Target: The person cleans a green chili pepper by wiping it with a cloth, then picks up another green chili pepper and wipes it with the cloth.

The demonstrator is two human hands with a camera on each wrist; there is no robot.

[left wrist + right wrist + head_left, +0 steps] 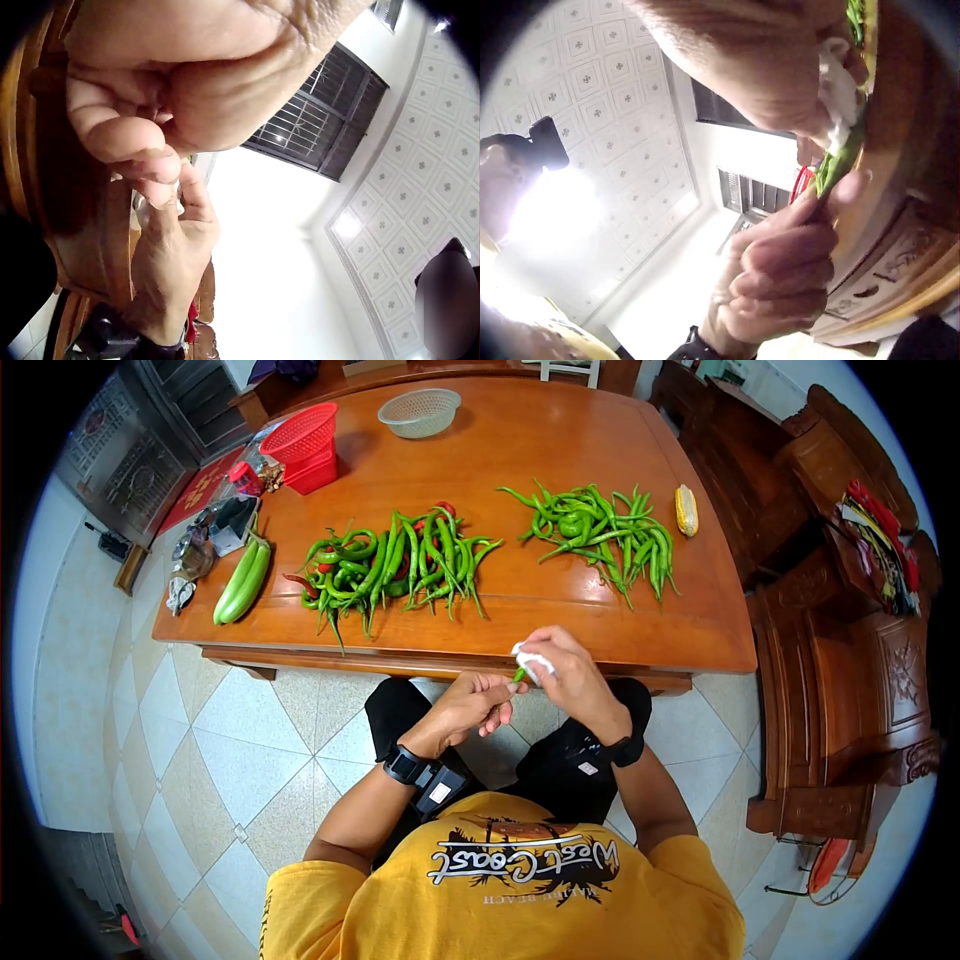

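In front of the table's near edge, the left hand (474,706) pinches one end of a green pepper (519,674) between thumb and fingers. The right hand (570,678) holds a crumpled white cloth or tissue (537,663) around the pepper's other part. In the right wrist view the white material (838,94) lies against the pepper (846,156), with the left hand (780,274) gripping its lower end. The left wrist view shows the right hand (174,259) beyond the left fingers; the pepper is mostly hidden there.
On the table (450,460) lie a left pile of peppers (390,565), a right pile (600,530), corn (686,510) and eggplants (243,580). A red basket (303,448) and a pale basket (420,413) stand farther back. Carved wooden furniture (830,690) stands right.
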